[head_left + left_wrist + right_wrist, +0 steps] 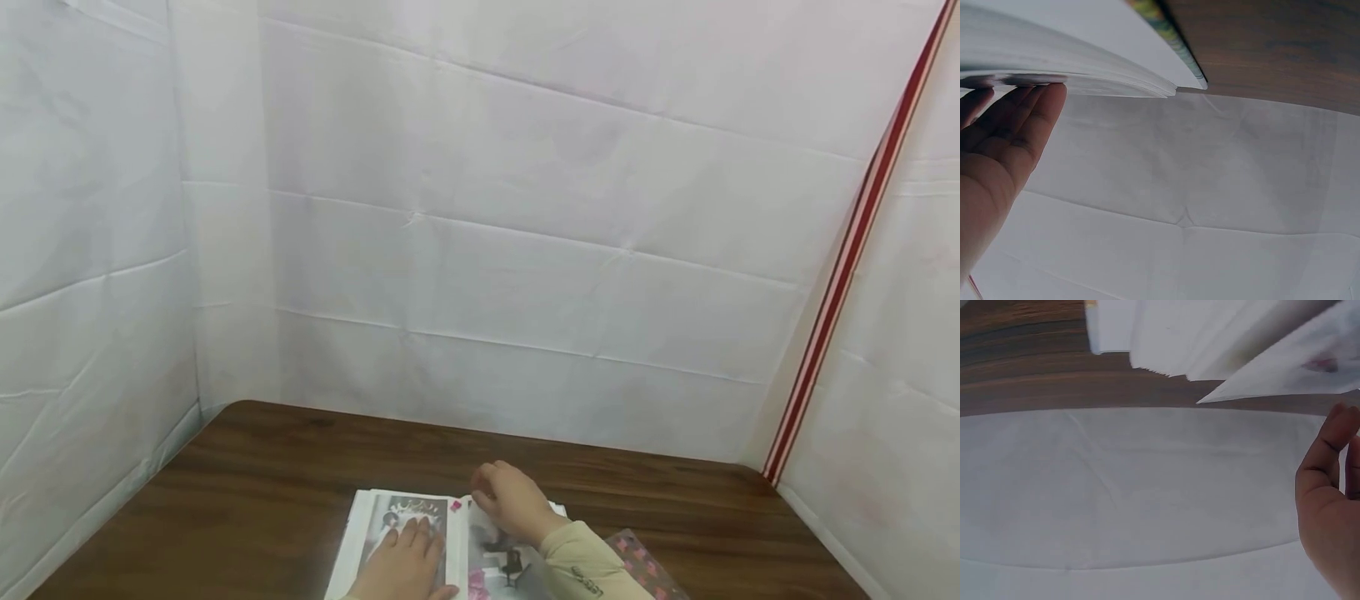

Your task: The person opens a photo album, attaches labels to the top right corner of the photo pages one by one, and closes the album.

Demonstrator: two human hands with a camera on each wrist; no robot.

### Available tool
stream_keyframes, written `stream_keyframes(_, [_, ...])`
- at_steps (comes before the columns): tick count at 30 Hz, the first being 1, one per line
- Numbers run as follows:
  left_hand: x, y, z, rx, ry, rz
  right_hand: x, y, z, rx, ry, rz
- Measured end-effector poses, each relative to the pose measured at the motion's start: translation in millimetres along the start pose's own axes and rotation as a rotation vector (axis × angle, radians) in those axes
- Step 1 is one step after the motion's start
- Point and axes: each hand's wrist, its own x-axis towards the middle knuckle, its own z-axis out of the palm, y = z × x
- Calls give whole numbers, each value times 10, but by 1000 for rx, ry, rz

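Observation:
An open book (454,567) with picture pages lies at the table's near edge. My left hand (405,567) rests with extended fingers on its left page, over a grey picture (381,533). In the left wrist view, its fingertips touch the printed page (1022,80). My right hand (513,504) is over the upper part of the right page, near the fold. Its fingers are loosely bent, and nothing shows between them in the right wrist view. There, a raised page (1285,381) fans out close to the fingertips. My right forearm hides part of the right page.
A clear sheet with pink shapes (645,567) lies right of the book, partly under my right sleeve (592,562). The brown wooden table (300,458) is enclosed by white fabric walls (487,250). A red-striped band (847,250) runs down at the right.

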Motion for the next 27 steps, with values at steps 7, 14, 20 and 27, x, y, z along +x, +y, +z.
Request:
stream_keyframes(7, [-4, -32, -6, -15, -29, -5, -283, 145, -91, 38, -4, 4])
stream_keyframes(14, [-23, -61, -22, -34, -78, -15, -615, 311, -201, 180, -64, 17])
stream_keyframes(20, [-48, -123, 4, 6, -31, 27, -827, 399, -226, 241, -98, 46])
stream_keyframes(27, [-45, -183, 13, -18, -2, 20, -947, 418, -176, 272, -108, 69])
